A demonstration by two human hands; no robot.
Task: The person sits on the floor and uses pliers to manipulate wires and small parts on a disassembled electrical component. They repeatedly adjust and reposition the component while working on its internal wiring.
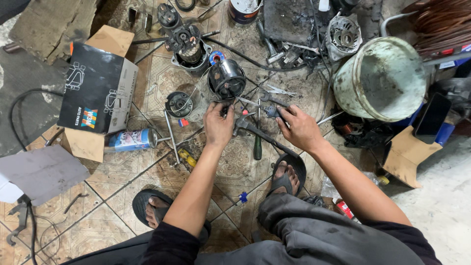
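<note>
My left hand (218, 125) rests at the lower edge of a dark round motor housing (226, 78) lying on the tiled floor, its fingertips touching a small part there. My right hand (298, 128) is closed on a small dark metal part (273, 111) just right of a hammer (260, 132) that lies between the hands. Pliers (273, 97) and a green-handled screwdriver (257, 145) lie close by. Both my sandalled feet show below the hands.
A black cardboard box (98, 88) and a blue spray can (131, 140) lie at left. A tipped pale bucket (380, 78) is at right beside a phone (431, 118). More motor parts (189, 49), a round end cap (179, 104), cables and a paint can (244, 10) crowd the far side.
</note>
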